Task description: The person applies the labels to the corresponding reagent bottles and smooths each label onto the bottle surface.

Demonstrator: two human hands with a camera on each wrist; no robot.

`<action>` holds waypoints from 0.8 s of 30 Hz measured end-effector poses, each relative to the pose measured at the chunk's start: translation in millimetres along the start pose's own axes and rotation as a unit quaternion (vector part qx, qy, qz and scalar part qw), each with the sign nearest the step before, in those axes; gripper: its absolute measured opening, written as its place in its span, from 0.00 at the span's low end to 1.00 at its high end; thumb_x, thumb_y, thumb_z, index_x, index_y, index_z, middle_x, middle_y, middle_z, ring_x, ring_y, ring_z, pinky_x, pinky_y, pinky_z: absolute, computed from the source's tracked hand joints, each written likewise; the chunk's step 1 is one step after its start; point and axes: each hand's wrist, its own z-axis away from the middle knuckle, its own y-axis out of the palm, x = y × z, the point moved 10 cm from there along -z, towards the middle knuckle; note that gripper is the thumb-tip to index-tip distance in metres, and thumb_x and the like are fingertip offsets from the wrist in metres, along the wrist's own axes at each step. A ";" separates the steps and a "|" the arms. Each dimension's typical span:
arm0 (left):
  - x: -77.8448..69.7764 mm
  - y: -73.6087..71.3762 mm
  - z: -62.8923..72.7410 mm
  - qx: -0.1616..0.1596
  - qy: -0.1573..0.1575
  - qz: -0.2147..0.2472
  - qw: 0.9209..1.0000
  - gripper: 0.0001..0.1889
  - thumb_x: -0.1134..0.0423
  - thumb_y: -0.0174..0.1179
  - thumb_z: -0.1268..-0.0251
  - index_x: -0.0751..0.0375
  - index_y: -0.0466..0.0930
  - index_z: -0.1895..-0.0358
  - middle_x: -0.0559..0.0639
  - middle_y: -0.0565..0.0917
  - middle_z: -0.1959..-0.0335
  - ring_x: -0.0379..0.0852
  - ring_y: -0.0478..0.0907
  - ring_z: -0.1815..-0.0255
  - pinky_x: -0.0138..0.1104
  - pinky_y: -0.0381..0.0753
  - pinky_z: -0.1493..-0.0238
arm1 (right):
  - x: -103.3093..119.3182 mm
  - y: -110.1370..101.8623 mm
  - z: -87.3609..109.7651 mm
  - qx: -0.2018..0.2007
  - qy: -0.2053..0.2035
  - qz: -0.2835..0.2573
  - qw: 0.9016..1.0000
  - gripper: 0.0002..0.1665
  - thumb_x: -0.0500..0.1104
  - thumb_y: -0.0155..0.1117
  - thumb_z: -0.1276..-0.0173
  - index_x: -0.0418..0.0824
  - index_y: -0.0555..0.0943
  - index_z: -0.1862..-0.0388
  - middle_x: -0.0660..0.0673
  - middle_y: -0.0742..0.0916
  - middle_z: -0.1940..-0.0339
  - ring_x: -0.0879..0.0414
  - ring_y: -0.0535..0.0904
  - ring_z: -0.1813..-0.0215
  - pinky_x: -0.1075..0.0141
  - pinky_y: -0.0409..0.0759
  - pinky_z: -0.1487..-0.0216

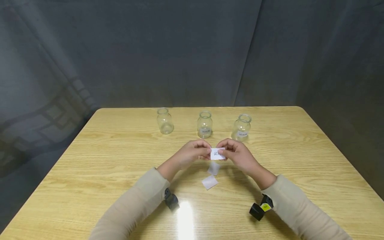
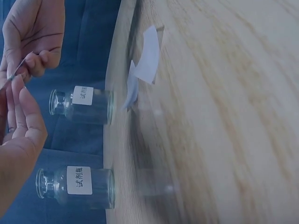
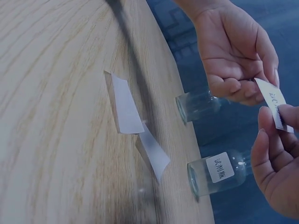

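Note:
Both hands hold a small white label (image 1: pixel 215 154) with handwritten characters, raised above the table. My left hand (image 1: pixel 192 154) pinches its left edge between thumb and fingers. At the label's other side, the right hand (image 1: pixel 238 156) grips with its thumb across the front, covering part of the writing. Below the hands, two white paper slips (image 1: pixel 214 168) (image 1: pixel 210 182) lie on the wood, slightly curled in the right wrist view. Beyond the hands stand a middle glass jar (image 1: pixel 205 125) and a right glass jar (image 1: pixel 241 127), each bearing a white label. The left glass jar (image 1: pixel 165 121) shows no label.
The wooden table (image 1: pixel 90 173) has its far edge just behind the jars, against a dark grey curtain (image 1: pixel 180 53). A black wrist camera hangs under each sleeve, the left one (image 1: pixel 171 200) and the right one (image 1: pixel 257 211), close over the tabletop.

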 end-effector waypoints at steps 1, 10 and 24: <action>0.2 -0.1 0.0 0.003 0.001 0.000 1.000 0.10 0.72 0.47 0.41 0.80 0.67 0.62 0.50 0.76 0.72 0.42 0.74 0.70 0.47 0.71 0.54 | -0.1 0.6 0.3 0.003 0.000 0.000 1.000 0.08 0.31 0.54 0.41 0.26 0.72 0.63 0.43 0.77 0.72 0.60 0.72 0.73 0.67 0.74 0.70; 1.7 -3.3 3.0 0.008 -0.003 -0.002 1.000 0.11 0.72 0.48 0.41 0.82 0.68 0.61 0.50 0.78 0.72 0.42 0.76 0.69 0.39 0.74 0.58 | -3.5 5.3 0.1 0.023 0.009 -0.007 1.000 0.08 0.30 0.52 0.40 0.25 0.72 0.62 0.43 0.78 0.72 0.60 0.72 0.72 0.63 0.75 0.68; 13.3 -4.0 2.2 0.009 -0.019 0.012 1.000 0.09 0.75 0.48 0.43 0.82 0.68 0.63 0.49 0.78 0.75 0.42 0.75 0.71 0.50 0.69 0.54 | -11.7 10.0 -1.0 0.036 0.012 -0.030 0.999 0.08 0.29 0.52 0.41 0.24 0.71 0.62 0.43 0.79 0.72 0.61 0.74 0.71 0.64 0.76 0.67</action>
